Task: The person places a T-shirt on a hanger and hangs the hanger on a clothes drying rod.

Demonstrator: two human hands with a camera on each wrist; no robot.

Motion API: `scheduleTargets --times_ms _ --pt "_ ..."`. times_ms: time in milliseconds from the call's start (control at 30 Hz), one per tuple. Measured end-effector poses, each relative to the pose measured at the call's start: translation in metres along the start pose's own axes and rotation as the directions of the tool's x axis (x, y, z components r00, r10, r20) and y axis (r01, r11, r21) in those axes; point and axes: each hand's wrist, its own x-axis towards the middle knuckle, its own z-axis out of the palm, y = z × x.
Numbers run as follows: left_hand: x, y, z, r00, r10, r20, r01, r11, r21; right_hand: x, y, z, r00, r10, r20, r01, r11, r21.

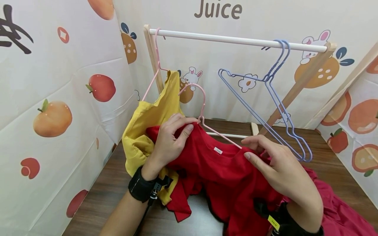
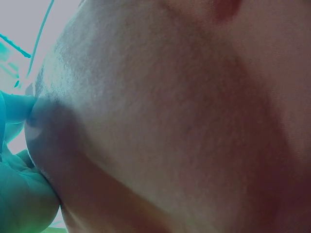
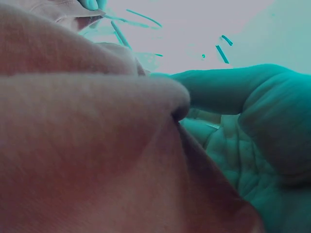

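A red shirt with a small white neck label is partly on a pink hanger, whose hook and one sloping arm show above the neckline. At the shirt's left shoulder, close to the hanger's neck, my left hand pinches the cloth between thumb and fingers. My right hand pinches the other shoulder near the hanger arm's end. Red fabric fills most of the left wrist view. In the right wrist view, a fold of shirt cloth lies against the right thumb. The hanger's other arm is hidden.
A yellow garment hangs on another pink hanger at the rack's left. Two blue hangers hang at the right of the white rail. Dark pink cloth lies on the wooden table at right.
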Motion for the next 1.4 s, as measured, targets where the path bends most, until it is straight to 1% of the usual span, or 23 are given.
scheduleTargets --times_ms 167,300,467,533,767,900,1000,1233,1400 --pt "0.0 -0.001 0.0 1.0 0.003 0.006 -0.003 1.0 -0.001 0.0 0.001 0.0 0.999 -0.011 -0.039 0.012 1.0 0.016" --pt "0.002 -0.002 -0.001 1.0 -0.001 0.004 0.001 1.0 0.028 -0.003 0.004 -0.005 0.997 0.019 -0.081 -0.015 0.999 0.049" --pt "0.003 -0.006 -0.004 1.0 -0.012 -0.013 0.013 0.998 0.068 -0.011 0.012 -0.012 0.99 0.064 -0.124 -0.048 0.99 0.132" --pt "0.004 -0.007 -0.004 1.0 -0.011 -0.014 0.012 0.997 0.072 -0.013 0.015 -0.014 0.989 0.074 -0.126 -0.053 0.986 0.16" --pt "0.004 -0.008 -0.007 1.0 -0.019 0.0 0.019 0.993 0.112 -0.017 0.019 -0.02 0.988 0.092 -0.127 -0.072 0.986 0.153" --pt "0.005 -0.01 -0.01 1.0 -0.026 -0.003 0.026 0.989 0.147 -0.02 0.02 -0.024 0.984 0.126 -0.127 -0.104 0.98 0.169" --pt "0.005 -0.012 -0.013 0.999 -0.033 -0.009 0.034 0.986 0.163 -0.022 0.02 -0.027 0.983 0.136 -0.122 -0.113 0.978 0.175" --pt "0.006 -0.015 -0.015 0.999 -0.037 -0.02 0.04 0.984 0.171 -0.024 0.022 -0.029 0.989 0.087 -0.117 -0.07 0.986 0.149" --pt "0.006 -0.015 -0.018 0.998 -0.024 -0.054 0.033 0.985 0.171 -0.026 0.024 -0.029 0.994 0.059 -0.087 -0.048 0.991 0.121"
